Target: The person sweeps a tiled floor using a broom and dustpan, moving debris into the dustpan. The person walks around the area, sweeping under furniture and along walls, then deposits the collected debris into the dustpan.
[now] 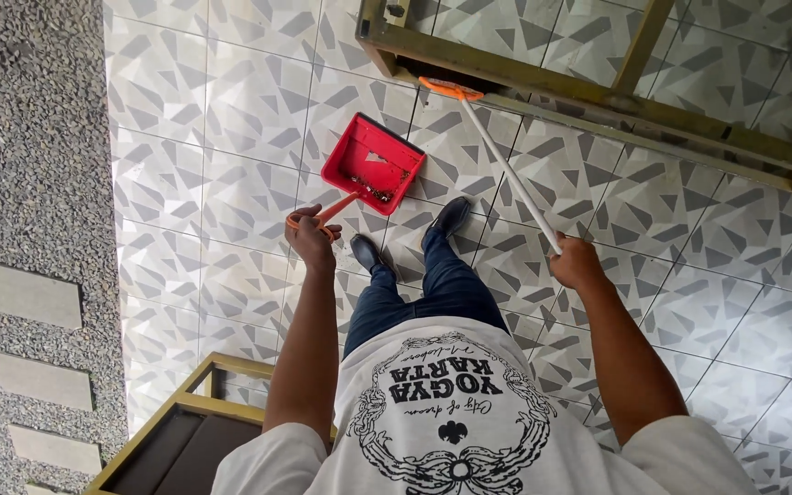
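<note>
Red dustpan (pixel 373 163) sits flat on the tiled floor (pixel 213 183), just ahead of the left hand (pixel 309 236), open mouth turned toward the broom. Dark scraps and a pale piece lie inside the pan; holding it low and flat likely keeps them from sliding out. Left hand is closed around the end of the pan's orange handle (pixel 334 210), arm nearly straight.

Right hand (pixel 577 264) is clamped on the near end of a white broom stick (pixel 511 170). The stick slants away from that hand, up and to the left, to an orange broom head (pixel 451 89) resting at the edge of a yellowish metal frame (pixel 598 101), just beyond the pan. The long reach probably lets the person stand upright.

Between the hands: two dark shoes (pixel 451 215), blue jeans. A second frame with a dark top (pixel 185 431) stands below the left elbow. Pebbled wall (pixel 29 183) lies far left.
</note>
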